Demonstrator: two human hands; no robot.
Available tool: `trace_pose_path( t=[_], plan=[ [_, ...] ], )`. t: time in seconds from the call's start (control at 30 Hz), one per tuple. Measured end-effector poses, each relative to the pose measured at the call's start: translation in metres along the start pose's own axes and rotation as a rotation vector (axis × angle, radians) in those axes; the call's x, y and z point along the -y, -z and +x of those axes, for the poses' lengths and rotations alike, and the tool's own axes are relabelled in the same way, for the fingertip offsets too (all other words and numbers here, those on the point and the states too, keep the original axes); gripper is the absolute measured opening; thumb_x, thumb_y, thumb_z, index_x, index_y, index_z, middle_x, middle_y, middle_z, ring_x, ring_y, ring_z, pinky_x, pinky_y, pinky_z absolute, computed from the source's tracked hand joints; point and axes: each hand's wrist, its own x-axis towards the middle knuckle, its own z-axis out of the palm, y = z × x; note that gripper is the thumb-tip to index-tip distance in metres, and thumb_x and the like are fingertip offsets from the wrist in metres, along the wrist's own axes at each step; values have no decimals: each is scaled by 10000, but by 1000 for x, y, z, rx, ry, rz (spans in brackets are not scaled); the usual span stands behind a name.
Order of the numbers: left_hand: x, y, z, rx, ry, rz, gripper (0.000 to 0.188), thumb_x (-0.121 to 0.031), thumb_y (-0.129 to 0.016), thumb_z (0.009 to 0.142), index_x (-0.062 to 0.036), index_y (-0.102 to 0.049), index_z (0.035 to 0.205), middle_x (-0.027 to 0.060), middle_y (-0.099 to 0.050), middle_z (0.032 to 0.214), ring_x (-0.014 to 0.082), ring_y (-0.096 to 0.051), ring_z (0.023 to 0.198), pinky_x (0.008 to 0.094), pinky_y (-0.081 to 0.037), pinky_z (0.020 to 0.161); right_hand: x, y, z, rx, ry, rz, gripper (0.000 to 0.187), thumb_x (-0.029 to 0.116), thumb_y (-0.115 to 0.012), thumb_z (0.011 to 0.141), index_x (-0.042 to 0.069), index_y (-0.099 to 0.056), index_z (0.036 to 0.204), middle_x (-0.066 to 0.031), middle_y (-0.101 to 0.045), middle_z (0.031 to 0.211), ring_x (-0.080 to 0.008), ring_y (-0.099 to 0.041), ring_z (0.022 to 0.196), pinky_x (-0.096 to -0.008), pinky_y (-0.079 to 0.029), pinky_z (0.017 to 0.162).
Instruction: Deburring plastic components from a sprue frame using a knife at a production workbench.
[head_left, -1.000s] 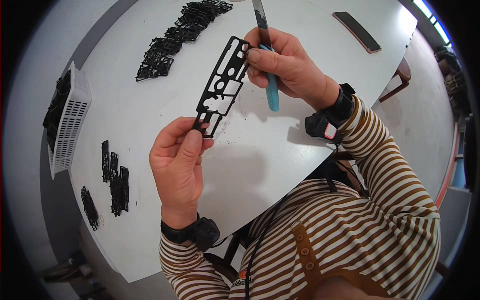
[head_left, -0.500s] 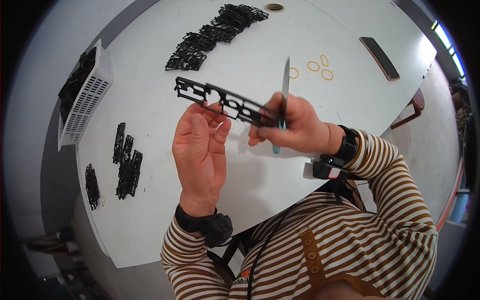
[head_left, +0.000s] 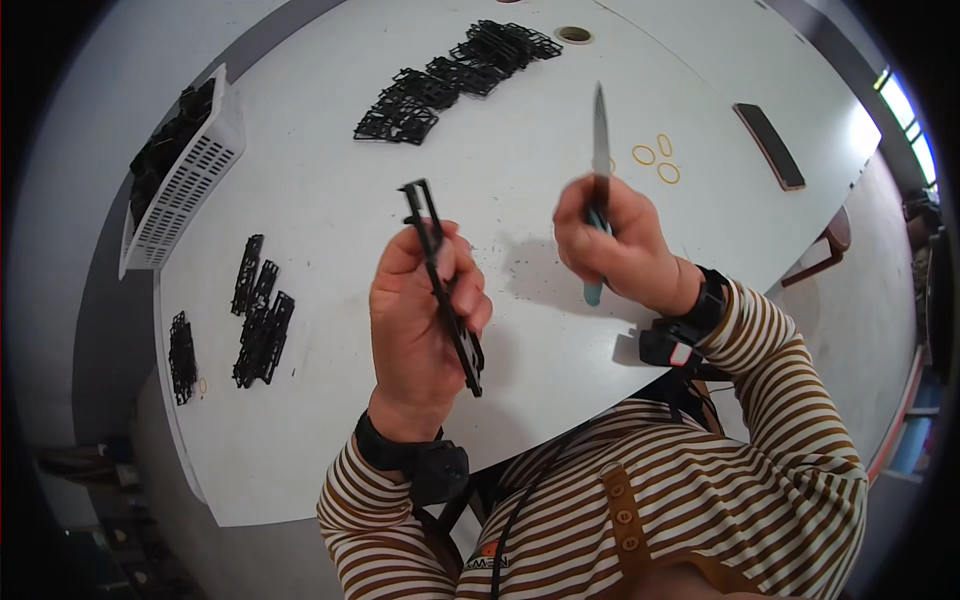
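Observation:
My left hand grips a long black plastic frame, held tilted with its narrow edge toward me and its far end up. My right hand is closed round the teal handle of a knife; the blade points up and away from me. Hand and frame on the left stand apart from the knife. Small dark specks of scrap are scattered on the white table between and below my hands.
Beyond my hands lies a row of stacked black frames, beside a tape roll. Several yellow rubber bands and a phone lie to the right. At left are a white basket of black parts and more frames.
The black frame has passed wholly into my left hand and turned from lying crosswise to nearly upright. My right hand has let go of it and moved right, keeping the knife.

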Motion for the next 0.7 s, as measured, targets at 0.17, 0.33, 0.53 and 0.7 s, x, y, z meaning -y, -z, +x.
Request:
trace_pose_path(
  t=[0.17,0.33,0.53,0.7],
  plan=[
    [18,-11,-5,-72,285,-99,119,-131,-472,881,-51,-478,969,11,-494,750,74,-465,551,199,-402,444,9,-9,6,-122,-143,98,101,58,-500,841,-7,-490,917,2,-463,615,-64,-402,467,-202,-338,427],
    [28,-15,-5,-120,334,41,108,-157,-474,889,-57,-471,931,23,-504,754,72,-464,540,191,-397,441,12,-11,5,-29,-252,73,74,67,-514,833,-1,-499,860,2,-487,638,-50,-425,489,-193,-334,434],
    [37,-14,-3,-106,311,196,117,-178,-477,893,-64,-464,920,30,-511,754,70,-462,537,188,-393,439,0,-7,4,-10,-148,-199,130,127,-554,815,7,-517,785,10,-498,657,-31,-417,512,-197,-333,437],
    [40,-14,-2,-129,336,235,106,-163,-461,894,-63,-463,931,30,-507,748,68,-455,535,179,-376,431,5,-8,3,-95,-302,-149,163,159,-561,808,10,-515,758,10,-493,654,-30,-409,541,-202,-345,470]
  ],
)
